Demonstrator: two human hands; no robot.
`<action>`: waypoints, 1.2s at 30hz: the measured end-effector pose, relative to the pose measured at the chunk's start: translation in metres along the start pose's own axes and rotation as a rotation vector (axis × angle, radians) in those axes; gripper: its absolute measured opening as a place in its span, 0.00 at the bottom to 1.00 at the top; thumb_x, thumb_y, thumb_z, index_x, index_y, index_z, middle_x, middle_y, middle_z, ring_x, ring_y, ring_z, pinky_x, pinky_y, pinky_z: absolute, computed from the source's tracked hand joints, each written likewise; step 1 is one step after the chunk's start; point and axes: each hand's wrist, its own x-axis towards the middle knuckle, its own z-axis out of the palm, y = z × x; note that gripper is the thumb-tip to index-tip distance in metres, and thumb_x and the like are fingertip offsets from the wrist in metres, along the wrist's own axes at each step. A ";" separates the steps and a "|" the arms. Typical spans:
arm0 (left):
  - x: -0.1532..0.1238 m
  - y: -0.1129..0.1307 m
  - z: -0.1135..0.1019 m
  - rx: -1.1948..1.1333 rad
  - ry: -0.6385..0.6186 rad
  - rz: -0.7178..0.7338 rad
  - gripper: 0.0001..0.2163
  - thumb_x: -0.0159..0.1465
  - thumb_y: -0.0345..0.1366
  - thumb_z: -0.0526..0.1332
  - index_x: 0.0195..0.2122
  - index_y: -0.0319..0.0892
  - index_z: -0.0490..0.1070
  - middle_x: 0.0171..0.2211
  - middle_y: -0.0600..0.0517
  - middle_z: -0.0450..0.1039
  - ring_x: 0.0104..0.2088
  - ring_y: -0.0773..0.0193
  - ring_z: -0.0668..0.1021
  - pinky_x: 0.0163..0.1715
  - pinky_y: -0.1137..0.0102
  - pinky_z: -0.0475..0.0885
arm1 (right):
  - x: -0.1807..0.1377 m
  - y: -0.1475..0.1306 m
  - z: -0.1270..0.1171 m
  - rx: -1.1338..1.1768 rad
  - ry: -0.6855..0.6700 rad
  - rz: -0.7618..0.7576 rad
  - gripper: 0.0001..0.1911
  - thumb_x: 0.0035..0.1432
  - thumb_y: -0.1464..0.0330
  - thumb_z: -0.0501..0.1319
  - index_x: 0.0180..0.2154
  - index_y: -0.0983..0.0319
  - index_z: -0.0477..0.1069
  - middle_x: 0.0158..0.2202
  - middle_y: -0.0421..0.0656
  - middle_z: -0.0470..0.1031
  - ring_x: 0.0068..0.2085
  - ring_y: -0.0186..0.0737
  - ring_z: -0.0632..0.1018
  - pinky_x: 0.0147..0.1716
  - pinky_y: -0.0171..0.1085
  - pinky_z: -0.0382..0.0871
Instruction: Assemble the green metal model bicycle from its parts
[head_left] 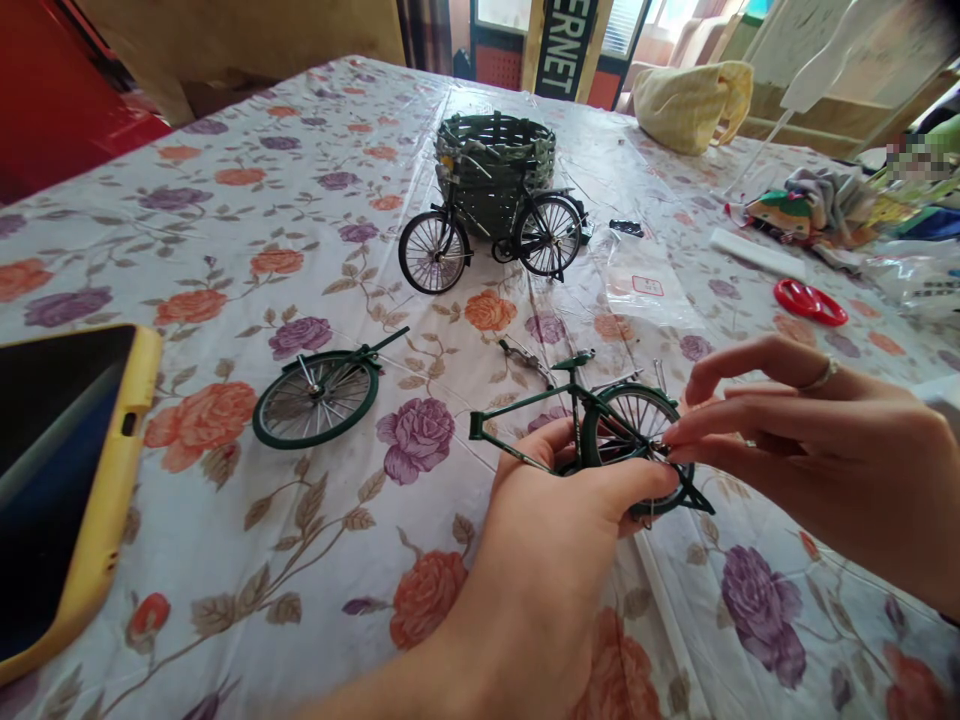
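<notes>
The left hand (540,540) grips a green model bicycle frame (577,400) from below, fingers closed around it, near the middle of the floral tablecloth (225,560). The right hand (810,440) comes in from the right, its fingertips (675,440) in a narrow pinch at the hub of the frame's wheel (637,425). A loose green wheel (315,400) lies just left — and far off, a black model bicycle (491,235) stands against a woven basket (495,150). A phone (60,480) in a yellow case sits at the left edge.
</notes>
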 end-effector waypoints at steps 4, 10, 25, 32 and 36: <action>-0.001 0.000 0.001 0.005 -0.019 0.009 0.20 0.48 0.27 0.64 0.44 0.42 0.66 0.34 0.52 0.76 0.35 0.63 0.77 0.34 0.72 0.70 | 0.002 -0.001 -0.001 0.001 0.011 0.011 0.08 0.49 0.75 0.61 0.32 0.56 0.72 0.36 0.37 0.66 0.23 0.20 0.67 0.18 0.25 0.60; -0.001 0.002 0.001 0.011 -0.014 0.007 0.19 0.48 0.27 0.64 0.42 0.42 0.67 0.34 0.51 0.76 0.36 0.62 0.76 0.35 0.71 0.69 | 0.001 -0.001 -0.001 -0.014 0.022 0.036 0.05 0.49 0.69 0.62 0.31 0.54 0.73 0.35 0.35 0.66 0.20 0.20 0.65 0.16 0.27 0.58; -0.003 0.002 0.000 0.020 -0.031 0.027 0.16 0.49 0.29 0.63 0.40 0.41 0.68 0.35 0.50 0.75 0.37 0.61 0.76 0.36 0.70 0.71 | 0.002 0.003 -0.006 -0.024 -0.006 0.078 0.06 0.49 0.66 0.62 0.33 0.53 0.72 0.37 0.38 0.67 0.21 0.25 0.66 0.16 0.31 0.59; -0.004 0.002 -0.001 0.009 -0.052 0.046 0.15 0.49 0.29 0.63 0.40 0.41 0.68 0.36 0.50 0.75 0.38 0.60 0.76 0.38 0.69 0.71 | 0.001 0.006 -0.012 0.034 -0.028 0.132 0.19 0.56 0.70 0.53 0.51 0.54 0.63 0.39 0.41 0.70 0.35 0.35 0.72 0.31 0.33 0.68; -0.003 0.001 -0.003 0.007 -0.066 0.048 0.14 0.49 0.30 0.63 0.39 0.41 0.68 0.36 0.50 0.75 0.38 0.60 0.76 0.38 0.68 0.71 | -0.004 0.001 -0.011 0.253 0.075 0.263 0.20 0.55 0.71 0.56 0.49 0.51 0.63 0.26 0.37 0.69 0.23 0.31 0.69 0.20 0.31 0.65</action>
